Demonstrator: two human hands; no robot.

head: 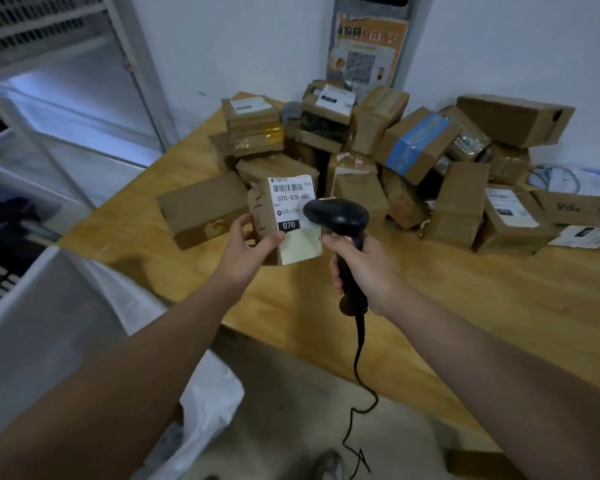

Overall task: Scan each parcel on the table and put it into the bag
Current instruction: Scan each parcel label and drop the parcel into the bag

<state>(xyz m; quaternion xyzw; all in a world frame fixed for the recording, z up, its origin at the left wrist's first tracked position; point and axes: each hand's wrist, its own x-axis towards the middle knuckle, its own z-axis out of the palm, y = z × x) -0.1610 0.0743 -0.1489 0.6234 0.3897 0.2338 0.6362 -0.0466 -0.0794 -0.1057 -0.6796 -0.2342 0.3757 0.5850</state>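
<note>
Left hand (248, 245) grips a small parcel (284, 220) above the table (465, 299), label reading "070-070-A80" and "070"; right hand (364, 268) wraps the black scanner (340, 233), its head covering the label's right edge; boxes (378, 143) heaped behind, white bag (84, 306) lower left

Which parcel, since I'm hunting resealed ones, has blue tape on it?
The tilted cardboard box beyond the scanner, mid-pile; no other parcel shows blue.

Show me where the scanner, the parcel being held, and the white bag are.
scanner (336, 215), head view, on its black head.
held parcel (293, 200), head view, on its white label.
white bag (215, 386), head view, on its crumpled plastic edge.
</note>
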